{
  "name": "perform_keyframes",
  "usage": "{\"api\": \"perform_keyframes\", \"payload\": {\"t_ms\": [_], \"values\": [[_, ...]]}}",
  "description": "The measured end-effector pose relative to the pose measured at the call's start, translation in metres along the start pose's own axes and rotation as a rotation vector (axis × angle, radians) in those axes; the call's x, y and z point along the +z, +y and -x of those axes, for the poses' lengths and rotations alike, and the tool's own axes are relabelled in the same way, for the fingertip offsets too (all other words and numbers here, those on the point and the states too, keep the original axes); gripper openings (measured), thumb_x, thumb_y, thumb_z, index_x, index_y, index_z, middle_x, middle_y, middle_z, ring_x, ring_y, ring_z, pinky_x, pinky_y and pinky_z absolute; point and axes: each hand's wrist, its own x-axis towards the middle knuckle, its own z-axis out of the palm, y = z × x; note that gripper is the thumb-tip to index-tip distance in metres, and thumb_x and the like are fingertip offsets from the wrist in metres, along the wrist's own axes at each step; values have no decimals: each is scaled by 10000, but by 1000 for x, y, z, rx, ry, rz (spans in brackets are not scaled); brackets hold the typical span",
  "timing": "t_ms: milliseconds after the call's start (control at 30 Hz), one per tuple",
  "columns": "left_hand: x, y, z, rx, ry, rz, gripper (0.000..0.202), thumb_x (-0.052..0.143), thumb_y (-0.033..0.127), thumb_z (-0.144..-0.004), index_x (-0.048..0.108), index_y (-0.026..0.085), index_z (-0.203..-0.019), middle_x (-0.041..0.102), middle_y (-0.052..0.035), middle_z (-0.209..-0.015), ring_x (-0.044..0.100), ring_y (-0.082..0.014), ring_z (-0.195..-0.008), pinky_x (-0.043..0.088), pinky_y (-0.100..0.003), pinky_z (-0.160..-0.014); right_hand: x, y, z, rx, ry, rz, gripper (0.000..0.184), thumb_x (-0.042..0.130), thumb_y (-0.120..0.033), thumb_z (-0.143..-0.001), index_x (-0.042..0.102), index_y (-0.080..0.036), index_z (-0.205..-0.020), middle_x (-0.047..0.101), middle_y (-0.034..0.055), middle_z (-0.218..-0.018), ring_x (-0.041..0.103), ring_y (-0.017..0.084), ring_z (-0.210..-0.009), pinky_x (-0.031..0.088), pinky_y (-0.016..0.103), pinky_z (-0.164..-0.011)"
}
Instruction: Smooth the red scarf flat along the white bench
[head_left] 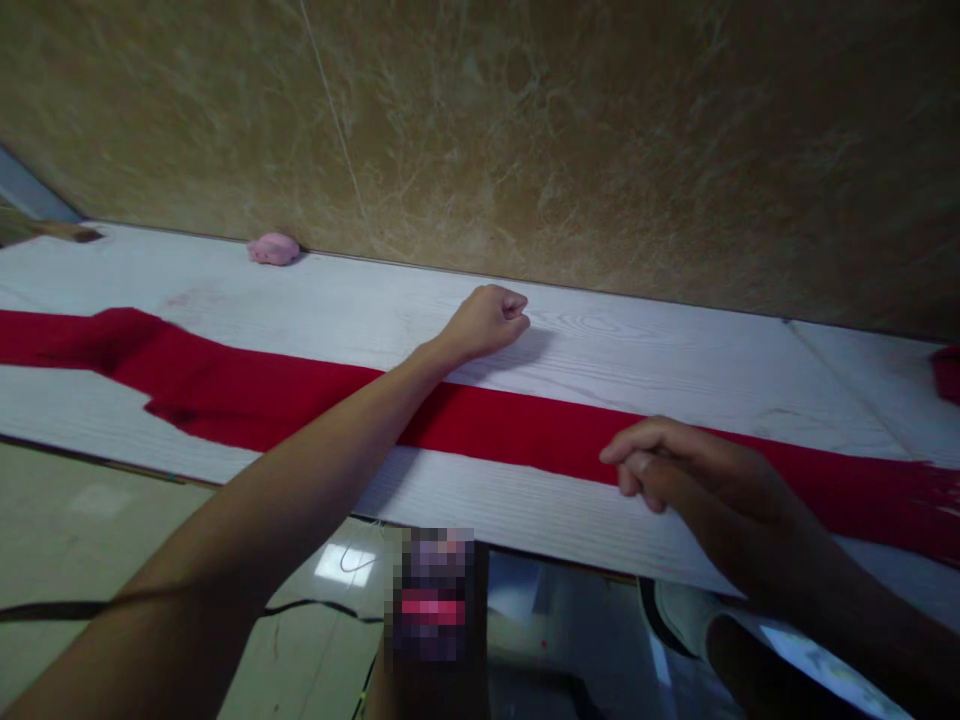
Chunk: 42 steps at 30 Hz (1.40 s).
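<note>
A long red scarf [525,425] lies stretched along a white wood-grain board [637,350], with a fringe at its right end. My left hand [487,318] reaches across the scarf and rests as a closed fist on the bare board just beyond the far edge of the cloth. My right hand [675,462] hovers over the near edge of the scarf farther right, fingers curled in and pressed together. I cannot make out anything between them.
A small pink lump [274,249] sits at the board's far edge against a tan marbled wall [525,130]. More red cloth [946,372] shows at the far right. Below the board are a glossy floor, a black cable [315,606] and a white shoe [682,612].
</note>
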Motion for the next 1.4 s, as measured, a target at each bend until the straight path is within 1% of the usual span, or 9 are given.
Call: {"api": "perform_keyframes", "payload": {"t_ms": [100, 300, 467, 600, 800, 933, 1100, 1267, 1400], "values": [[-2, 5, 2, -23, 0, -18, 389, 520, 61, -737, 228, 232, -544, 194, 71, -553, 218, -85, -579, 137, -323, -607, -5, 11, -5, 36, 66, 24, 150, 596, -310, -876, 708, -219, -915, 669, 30, -749, 608, 195, -693, 478, 321, -621], [-5, 13, 6, -80, -3, -66, 394, 535, 33, -834, 291, 169, -556, 197, 97, -569, 185, -18, -636, 123, -267, -652, -19, 37, -6, 88, 100, -12, 104, 586, -258, -893, 672, -202, -909, 679, 34, -818, 623, 180, -774, 486, 314, -691], [-5, 12, 7, -110, 13, -61, 397, 523, 69, -860, 279, 161, -560, 195, 89, -572, 185, 3, -606, 112, -274, -647, -24, 36, -4, 110, 80, -39, 94, 575, -228, -926, 647, -205, -870, 665, 27, -809, 585, 169, -733, 469, 318, -685], [-5, 9, 6, -103, 11, -80, 376, 529, 50, -823, 287, 180, -566, 199, 81, -573, 191, -29, -640, 128, -276, -637, -25, 39, -2, 150, 50, -73, 132, 537, -193, -916, 593, -216, -798, 634, 13, -748, 557, 161, -691, 434, 306, -649], [-2, 2, 2, -78, 20, -39, 393, 553, 79, -729, 234, 233, -560, 202, 54, -555, 208, -94, -591, 135, -347, -598, -28, 52, -1, 151, -12, 29, 270, 454, -320, -998, 510, -249, -744, 559, -7, -692, 527, 187, -681, 400, 358, -677], [0, -1, 0, -39, 24, -32, 387, 542, 95, -708, 214, 244, -566, 193, 50, -576, 213, -107, -603, 141, -348, -606, -28, 60, -2, 132, -27, 24, 341, 431, -371, -1038, 482, -259, -720, 547, 4, -688, 506, 202, -673, 398, 381, -679], [1, -3, 0, -29, 16, -13, 370, 539, 115, -702, 214, 242, -579, 197, 48, -592, 220, -116, -615, 156, -339, -618, -27, 59, -3, 145, -28, 89, 452, 437, -550, -1045, 502, -262, -703, 542, 15, -654, 469, 200, -615, 374, 375, -601], [1, -3, 0, -24, 23, 4, 353, 520, 126, -716, 216, 238, -576, 207, 47, -592, 226, -113, -606, 151, -337, -625, -28, 60, -3, 122, -43, 44, 185, 485, -284, -921, 531, -259, -744, 563, 7, -661, 499, 198, -635, 394, 359, -616], [1, -3, 0, -20, 27, 10, 361, 511, 108, -721, 207, 238, -576, 198, 52, -586, 209, -106, -591, 145, -336, -619, -29, 60, -6, 146, -63, 17, 134, 508, -308, -884, 604, -252, -811, 568, 6, -657, 511, 201, -622, 399, 354, -596]]}}
